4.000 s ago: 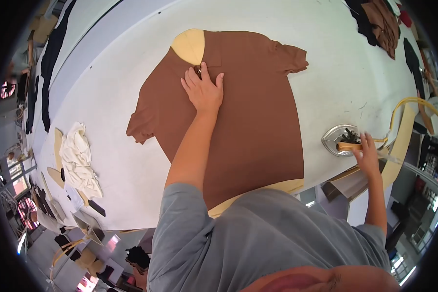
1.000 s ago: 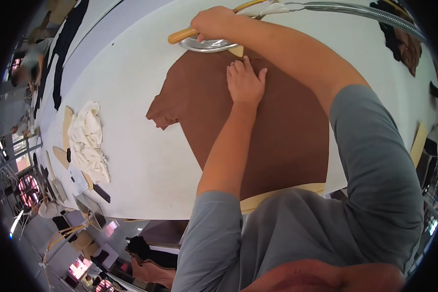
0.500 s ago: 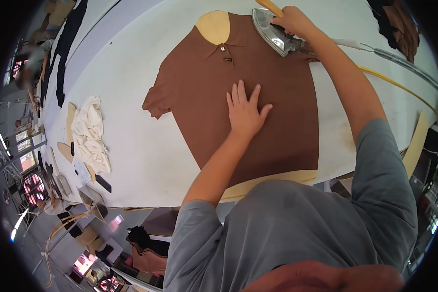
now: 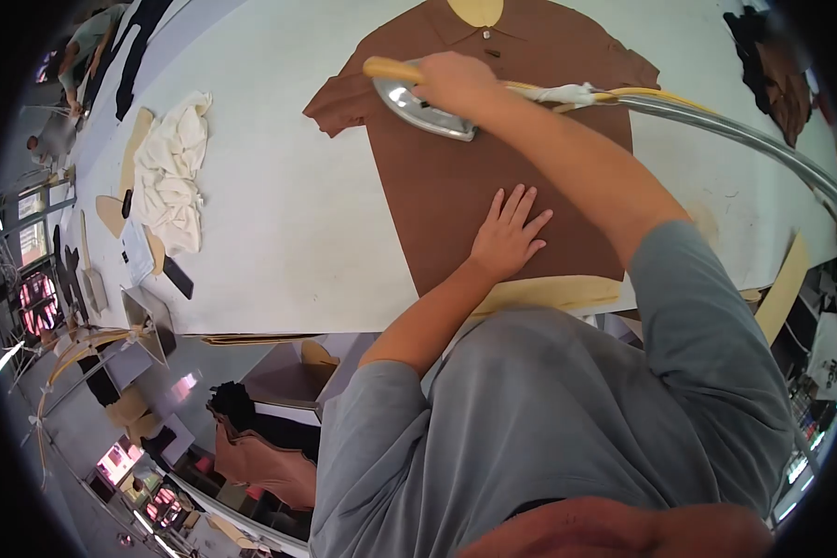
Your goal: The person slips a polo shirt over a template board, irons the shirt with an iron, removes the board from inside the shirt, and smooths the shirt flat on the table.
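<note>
A brown short-sleeved shirt (image 4: 567, 139) lies spread on the white table, its collar at the far edge of the view. Yellowish board (image 4: 558, 292) shows at its neck opening and below its hem. My right hand (image 4: 456, 82) is closed around the handle of a steam iron (image 4: 428, 113), which rests on the shirt's left chest area near the sleeve. A hose runs from the iron to the right. My left hand (image 4: 509, 234) lies flat on the lower part of the shirt, fingers spread.
Crumpled white cloth (image 4: 172, 172) lies on the left of the table (image 4: 279, 232), beside a dark phone-like object (image 4: 178, 277). Dark and brown garments (image 4: 772, 79) are at the far right. Another person (image 4: 88, 46) leans at the upper left.
The iron in my right hand has moved from the far table edge and collar area down to the shirt's left side. My left hand has slid toward the hem. Earlier, the iron stood at the right.
</note>
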`<state>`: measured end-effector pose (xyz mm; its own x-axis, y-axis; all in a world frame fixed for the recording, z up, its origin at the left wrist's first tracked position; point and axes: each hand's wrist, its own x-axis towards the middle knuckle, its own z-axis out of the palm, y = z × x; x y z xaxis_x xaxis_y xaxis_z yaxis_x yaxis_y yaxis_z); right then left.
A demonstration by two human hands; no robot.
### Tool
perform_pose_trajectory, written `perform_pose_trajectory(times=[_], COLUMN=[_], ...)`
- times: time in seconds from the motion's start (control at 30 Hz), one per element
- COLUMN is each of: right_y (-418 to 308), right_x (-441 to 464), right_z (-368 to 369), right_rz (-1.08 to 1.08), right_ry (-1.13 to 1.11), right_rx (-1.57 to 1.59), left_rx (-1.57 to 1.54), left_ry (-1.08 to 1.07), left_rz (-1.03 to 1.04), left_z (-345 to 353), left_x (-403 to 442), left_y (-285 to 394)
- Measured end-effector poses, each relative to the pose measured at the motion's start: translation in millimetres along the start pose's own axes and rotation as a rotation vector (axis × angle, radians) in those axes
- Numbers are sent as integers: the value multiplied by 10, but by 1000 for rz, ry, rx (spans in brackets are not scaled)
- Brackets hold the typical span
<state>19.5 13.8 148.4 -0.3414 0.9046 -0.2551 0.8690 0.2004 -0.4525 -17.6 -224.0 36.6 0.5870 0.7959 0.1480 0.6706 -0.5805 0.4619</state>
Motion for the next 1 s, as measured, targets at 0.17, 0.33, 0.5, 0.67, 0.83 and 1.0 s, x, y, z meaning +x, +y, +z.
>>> perform_pose_trajectory(times=[0.17, 0.33, 0.5, 0.67, 0.83, 1.0], right_y=[-704, -231, 920, 1990, 1997, 880], right_x=[-288, -511, -1172, -1728, -1931, -1638], right_z=[451, 495, -52, -343, -206, 165], right_rz=[-129, -56, 450, 757, 827, 603], right_ry=[-60, 11, 212, 344, 335, 137], right_rx=[-70, -104, 4, 77, 89, 232], left_rx=[-108, -253, 49, 4, -19, -21], left_ry=[-198, -358, -246, -309, -330, -302], left_rz=[173, 194, 479, 534, 569, 667], left_z=[167, 123, 215, 179, 212, 183], left_x=[-141, -290, -353, -400, -469, -471], left_y=[17, 169, 126, 213, 218, 291])
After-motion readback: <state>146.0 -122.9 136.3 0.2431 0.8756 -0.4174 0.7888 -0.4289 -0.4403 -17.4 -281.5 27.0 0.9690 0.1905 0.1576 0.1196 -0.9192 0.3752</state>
